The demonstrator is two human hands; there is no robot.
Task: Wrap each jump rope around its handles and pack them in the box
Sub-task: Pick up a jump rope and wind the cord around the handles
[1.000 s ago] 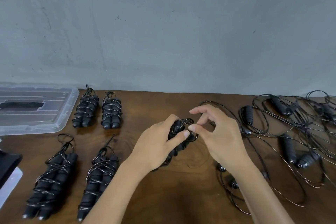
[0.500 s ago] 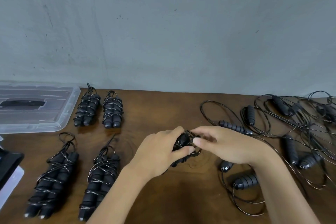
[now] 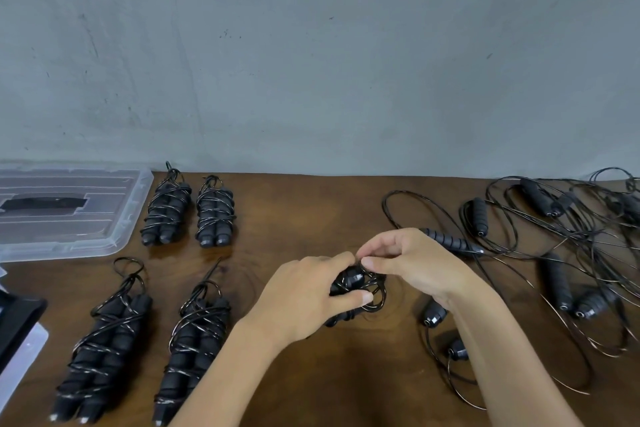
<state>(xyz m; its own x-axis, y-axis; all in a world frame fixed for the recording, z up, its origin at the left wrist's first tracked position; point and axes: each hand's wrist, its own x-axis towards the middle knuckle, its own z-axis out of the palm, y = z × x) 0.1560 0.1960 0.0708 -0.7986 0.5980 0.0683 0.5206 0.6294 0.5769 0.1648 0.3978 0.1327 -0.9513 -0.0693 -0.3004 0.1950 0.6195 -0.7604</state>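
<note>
Left hand [image 3: 304,291] grips the jump rope [image 3: 353,282]; right hand [image 3: 412,262] pinches its cord.

I face a grey concrete wall [image 3: 311,55], scuffed and streaked with faint dark marks. Below it, pushed right up against it, is my dark brown wooden table [image 3: 304,211], its grain swirling in rings. The light is soft and even.
</note>
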